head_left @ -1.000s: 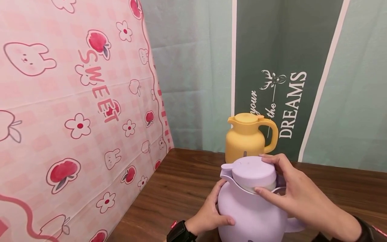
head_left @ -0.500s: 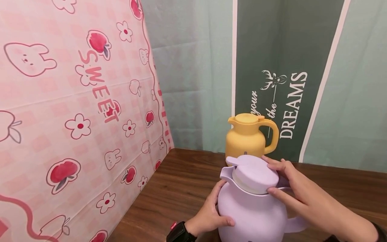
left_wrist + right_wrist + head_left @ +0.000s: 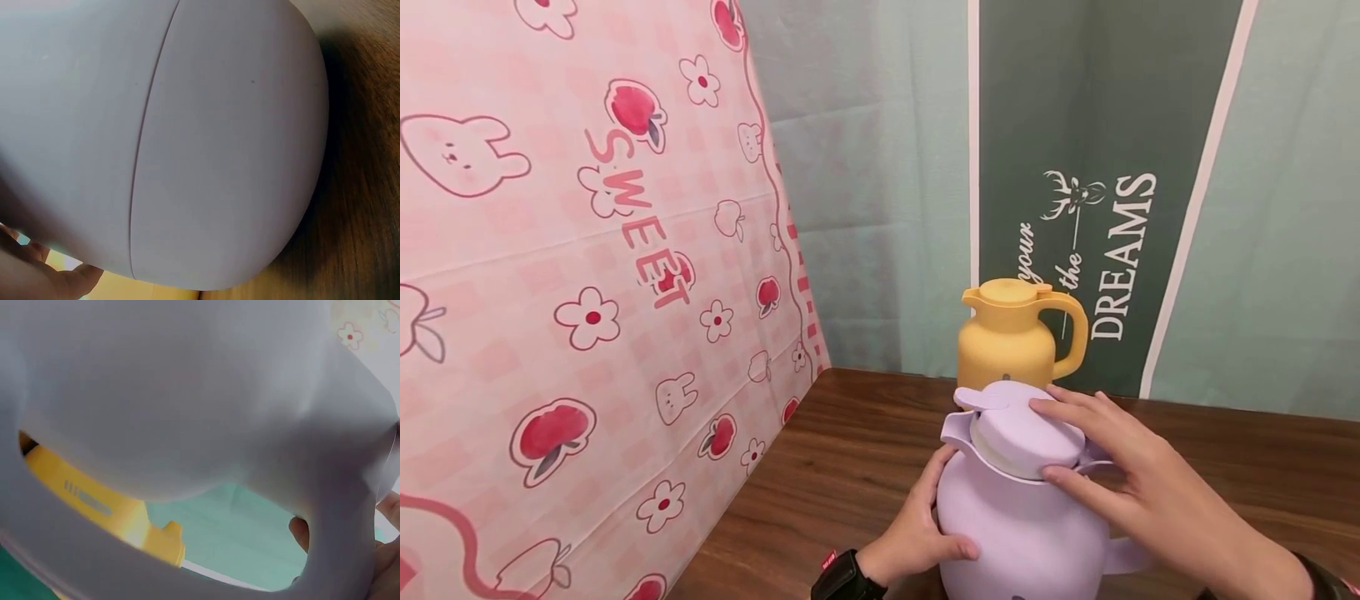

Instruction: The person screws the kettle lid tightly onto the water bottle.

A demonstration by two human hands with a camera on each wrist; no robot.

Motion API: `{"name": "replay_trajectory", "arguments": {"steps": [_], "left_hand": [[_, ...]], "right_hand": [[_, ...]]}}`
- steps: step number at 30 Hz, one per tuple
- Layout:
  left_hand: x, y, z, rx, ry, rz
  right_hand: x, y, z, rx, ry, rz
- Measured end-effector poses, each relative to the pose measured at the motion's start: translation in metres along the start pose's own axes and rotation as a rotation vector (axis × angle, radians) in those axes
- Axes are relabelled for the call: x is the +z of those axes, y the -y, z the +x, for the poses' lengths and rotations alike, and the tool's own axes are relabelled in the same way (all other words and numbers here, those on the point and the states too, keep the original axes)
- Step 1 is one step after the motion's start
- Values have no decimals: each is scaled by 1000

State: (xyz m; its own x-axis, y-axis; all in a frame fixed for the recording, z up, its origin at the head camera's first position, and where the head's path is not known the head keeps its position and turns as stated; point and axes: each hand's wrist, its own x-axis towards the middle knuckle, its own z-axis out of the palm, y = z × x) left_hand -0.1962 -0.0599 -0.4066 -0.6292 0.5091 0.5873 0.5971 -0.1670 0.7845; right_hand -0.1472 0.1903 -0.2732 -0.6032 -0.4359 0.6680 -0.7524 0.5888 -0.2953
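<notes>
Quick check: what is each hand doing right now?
Left hand: fingers curled round the purple jug.
Right hand: fingers gripping the jug's lid.

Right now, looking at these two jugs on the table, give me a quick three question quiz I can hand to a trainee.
1. True or false: the left hand steadies the purple jug by its body.
2. Which part does the right hand grip? A the handle, B the purple lid, C the spout.
3. Fill in: the yellow jug stands ____ the purple jug on the wooden table, seen from the head camera.

Key
1. True: its fingers and thumb wrap the rounded side.
2. B: thumb and fingers curl round the lid's edge.
3. Behind, its own lid in place.
</notes>
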Motion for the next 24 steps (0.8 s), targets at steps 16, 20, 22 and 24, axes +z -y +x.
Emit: {"name": "replay_trajectory", "arguments": {"steps": [16, 20, 22, 24], "left_hand": [[1, -2, 0, -19, -4, -4], [2, -3, 0, -30, -4, -36], [2, -3, 0, -30, -5, -62], [3, -3, 0, -27, -5, -86]], "right_hand": [[2, 0, 0, -63, -15, 113], [-1, -2, 3, -107, 13, 104], [-2, -3, 6, -121, 30, 109], [-3, -3, 7, -124, 46, 110]]}}
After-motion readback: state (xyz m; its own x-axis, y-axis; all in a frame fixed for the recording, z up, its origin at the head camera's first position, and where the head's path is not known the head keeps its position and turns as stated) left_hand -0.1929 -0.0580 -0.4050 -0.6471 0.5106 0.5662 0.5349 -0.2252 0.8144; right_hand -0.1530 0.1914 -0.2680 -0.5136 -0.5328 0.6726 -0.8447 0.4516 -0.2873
